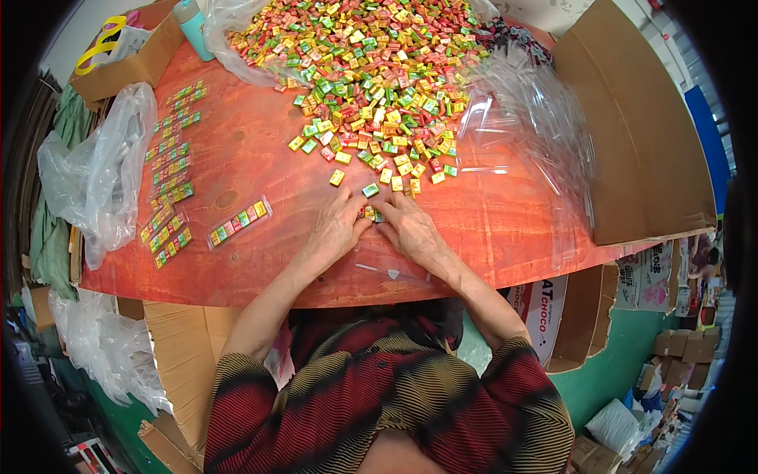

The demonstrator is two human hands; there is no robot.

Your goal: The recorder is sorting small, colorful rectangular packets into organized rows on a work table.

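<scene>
My left hand and my right hand meet near the table's front edge. The fingertips of both are closed around a short row of small coloured packets, partly hidden by the fingers. Just beyond the fingertips lies a single green-and-white packet. Between my forearms, a clear plastic sleeve rests on the wood. To the left of my left hand is a filled clear strip pack with packets lined up in it. A large pile of red, yellow and green packets spreads out ahead.
More filled strip packs are stacked along the left of the red wooden table. Empty clear sleeves heap up at the right beside a tall cardboard panel. Crumpled plastic bags, a cardboard box and a teal bottle stand left.
</scene>
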